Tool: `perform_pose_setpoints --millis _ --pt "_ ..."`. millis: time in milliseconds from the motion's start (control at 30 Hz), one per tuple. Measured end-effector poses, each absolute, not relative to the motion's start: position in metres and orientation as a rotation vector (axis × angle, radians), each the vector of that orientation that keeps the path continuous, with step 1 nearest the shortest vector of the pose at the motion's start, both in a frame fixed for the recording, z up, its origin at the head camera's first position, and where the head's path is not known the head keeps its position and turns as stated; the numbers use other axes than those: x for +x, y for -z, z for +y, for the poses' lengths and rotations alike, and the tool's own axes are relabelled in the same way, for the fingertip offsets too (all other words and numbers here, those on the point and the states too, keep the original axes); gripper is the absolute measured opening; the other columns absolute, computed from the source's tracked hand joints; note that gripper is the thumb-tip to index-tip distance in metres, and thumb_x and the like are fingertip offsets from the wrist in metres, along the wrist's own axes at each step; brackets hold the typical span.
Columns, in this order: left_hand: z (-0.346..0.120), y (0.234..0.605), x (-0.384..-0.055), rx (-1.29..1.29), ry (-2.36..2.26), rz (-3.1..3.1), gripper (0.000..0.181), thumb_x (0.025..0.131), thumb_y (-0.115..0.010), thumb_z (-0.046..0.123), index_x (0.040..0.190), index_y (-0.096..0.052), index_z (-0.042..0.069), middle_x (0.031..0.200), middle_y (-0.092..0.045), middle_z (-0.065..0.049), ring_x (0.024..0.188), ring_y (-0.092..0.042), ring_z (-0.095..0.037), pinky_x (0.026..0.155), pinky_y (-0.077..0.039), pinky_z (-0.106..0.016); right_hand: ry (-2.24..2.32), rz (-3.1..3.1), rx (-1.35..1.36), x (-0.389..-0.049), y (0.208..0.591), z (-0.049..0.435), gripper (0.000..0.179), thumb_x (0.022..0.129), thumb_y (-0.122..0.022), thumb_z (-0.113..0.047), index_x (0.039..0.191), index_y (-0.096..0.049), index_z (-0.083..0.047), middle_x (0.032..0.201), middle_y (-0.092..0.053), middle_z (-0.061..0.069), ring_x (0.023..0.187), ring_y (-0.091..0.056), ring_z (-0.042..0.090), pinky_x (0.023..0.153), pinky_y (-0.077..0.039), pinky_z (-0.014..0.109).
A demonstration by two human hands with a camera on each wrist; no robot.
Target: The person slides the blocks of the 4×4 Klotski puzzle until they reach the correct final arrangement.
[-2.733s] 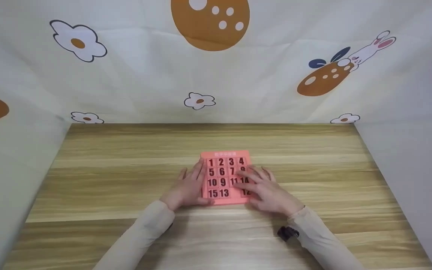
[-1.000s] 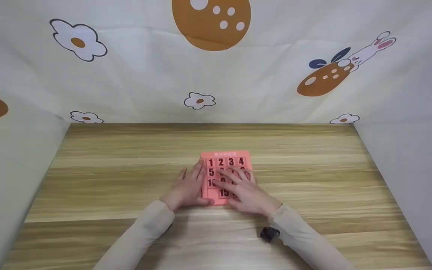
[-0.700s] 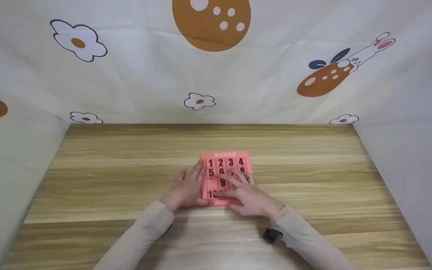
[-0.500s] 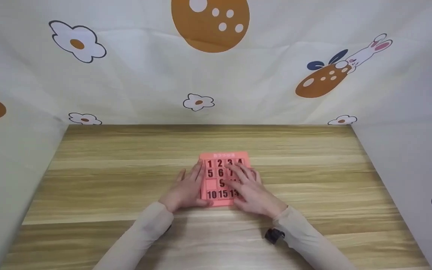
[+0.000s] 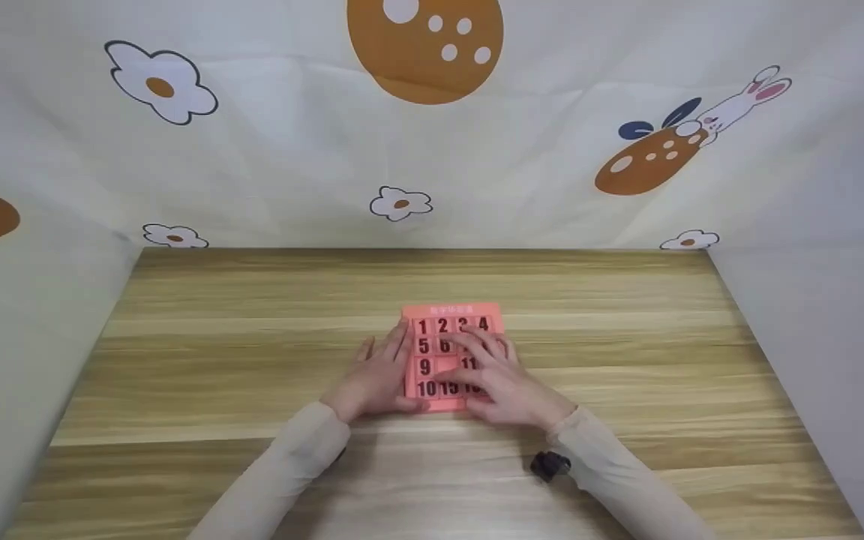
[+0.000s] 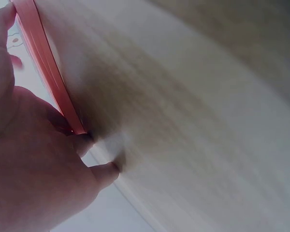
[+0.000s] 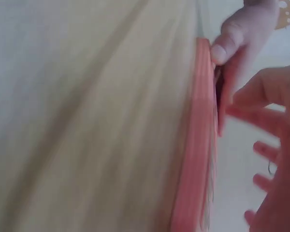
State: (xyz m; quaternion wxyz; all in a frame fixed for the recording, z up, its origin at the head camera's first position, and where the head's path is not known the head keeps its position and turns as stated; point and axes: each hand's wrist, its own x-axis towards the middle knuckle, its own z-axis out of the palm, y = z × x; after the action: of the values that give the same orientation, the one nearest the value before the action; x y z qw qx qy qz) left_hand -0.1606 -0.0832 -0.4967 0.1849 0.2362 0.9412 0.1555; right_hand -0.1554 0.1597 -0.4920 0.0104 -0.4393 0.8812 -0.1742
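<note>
A pink number sliding puzzle [image 5: 453, 309] lies flat on the table. Its visible tiles include 1, 2, 5, 6, 9, 10 and 15; an unfilled slot lies to the right of the 9 tile [image 5: 424, 367]. My left hand [image 5: 372, 382] grips the puzzle's left side, thumb on the near left corner, fingers along the edge. Over the right part of the puzzle is my right hand [image 5: 511, 386], its fingers spread above the tiles and one fingertip close to the slot. It covers several tiles. In the right wrist view, the puzzle's pink edge [image 7: 195, 140] runs beside both hands.
The wood-grain table [image 5: 252, 300] surrounds the puzzle. A pale cloth [image 5: 289, 150] printed with flowers, strawberry-like shapes and a rabbit hangs behind it and at the sides. A small black device [image 5: 550, 465] sits at the right wrist.
The 15 and 13 tiles have shifted right, the 10 tile has come down, and the 9 tile has slid left. My right hand has moved left over the puzzle; the left has stayed.
</note>
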Motion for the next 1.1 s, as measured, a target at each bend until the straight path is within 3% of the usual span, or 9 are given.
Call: perform_pose_setpoints --millis 100,167,367,667,900,1100 --pt "-0.082 0.496 -0.161 0.659 -0.467 2.647 0.116 0.08 -0.069 0.058 0.152 -0.005 -0.005 0.159 0.003 -0.019 0.146 -0.001 -0.029 0.115 -0.005 -0.052 0.644 2.711 -1.411 -0.158 0.491 0.17 0.028 0.079 -0.07 -0.018 0.107 -0.074 -0.023 0.153 -0.032 0.009 0.14 -0.018 0.041 0.105 -0.014 0.07" --pt "-0.083 0.495 -0.16 0.654 -0.461 2.65 0.115 0.08 -0.069 0.058 0.152 -0.005 -0.004 0.16 0.003 -0.019 0.146 -0.002 -0.029 0.116 -0.005 -0.052 0.661 2.705 -1.398 -0.159 0.491 0.173 0.025 0.08 -0.069 -0.017 0.104 -0.075 -0.022 0.152 -0.033 0.008 0.14 -0.018 0.042 0.105 -0.014 0.07" --pt "-0.082 0.495 -0.16 0.648 -0.432 2.642 0.116 0.08 -0.066 0.061 0.153 -0.002 -0.002 0.16 0.007 -0.017 0.146 0.0 -0.028 0.115 -0.003 -0.052 0.573 2.764 -1.293 -0.157 0.492 0.174 0.043 0.083 -0.065 -0.015 0.125 -0.067 -0.023 0.153 -0.03 0.012 0.14 -0.019 0.043 0.106 -0.016 0.068" --pt "-0.081 0.494 -0.16 0.671 -0.399 2.657 0.114 0.081 -0.064 0.064 0.153 -0.005 -0.003 0.159 0.006 -0.017 0.146 -0.002 -0.029 0.115 -0.004 -0.053 0.396 2.666 -1.404 -0.146 0.492 0.161 0.053 0.085 -0.067 -0.025 0.137 -0.056 -0.027 0.158 -0.022 0.007 0.142 -0.014 0.041 0.106 -0.011 0.07" --pt "-0.081 0.495 -0.161 0.655 -0.404 2.646 0.114 0.081 -0.066 0.061 0.153 -0.005 -0.003 0.159 0.005 -0.018 0.146 0.0 -0.029 0.115 -0.003 -0.051 0.561 2.757 -1.309 -0.146 0.492 0.175 0.034 0.083 -0.068 -0.017 0.117 -0.071 -0.022 0.153 -0.033 0.01 0.141 -0.017 0.041 0.105 -0.016 0.068" --pt "-0.081 0.497 -0.162 0.658 -0.419 2.637 0.115 0.081 -0.067 0.06 0.153 -0.004 -0.004 0.159 0.007 -0.018 0.146 0.004 -0.028 0.115 -0.001 -0.051 0.659 2.854 -1.354 -0.148 0.494 0.194 0.031 0.078 -0.068 -0.01 0.109 -0.073 -0.017 0.147 -0.039 0.013 0.136 -0.026 0.043 0.102 -0.021 0.069"
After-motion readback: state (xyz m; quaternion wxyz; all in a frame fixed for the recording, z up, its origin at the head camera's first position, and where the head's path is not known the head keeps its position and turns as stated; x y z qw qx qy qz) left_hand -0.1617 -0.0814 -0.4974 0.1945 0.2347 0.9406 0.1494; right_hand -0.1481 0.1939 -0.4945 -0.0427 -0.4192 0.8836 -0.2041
